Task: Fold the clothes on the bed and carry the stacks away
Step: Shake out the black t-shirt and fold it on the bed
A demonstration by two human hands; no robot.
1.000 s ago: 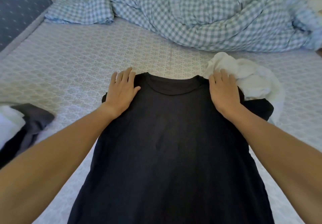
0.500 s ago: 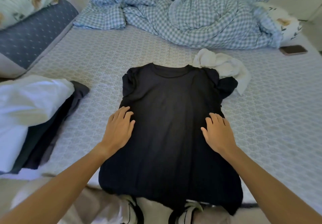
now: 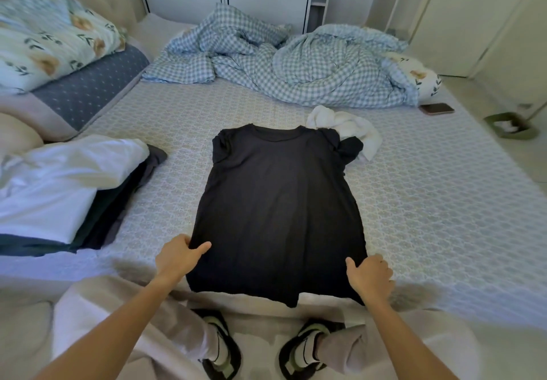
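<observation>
We've got the black T-shirt (image 3: 278,202) laid flat across the bed (image 3: 444,202), hem at the near edge, not yet folded. Our left hand (image 3: 177,256) pinches the hem's left corner; our right hand (image 3: 370,276) grips the right one. One stack (image 3: 59,184) of folded clothes sits at the left edge, and one crumpled white garment (image 3: 349,126) waits beyond the shirt. We reckon we're about midway: nothing carried off.

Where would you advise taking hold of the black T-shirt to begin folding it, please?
Probably at the two hem corners, from the near bed edge. The black T-shirt lies flat, collar away, hem nearest the person; the left hand and right hand already pinch there.
</observation>
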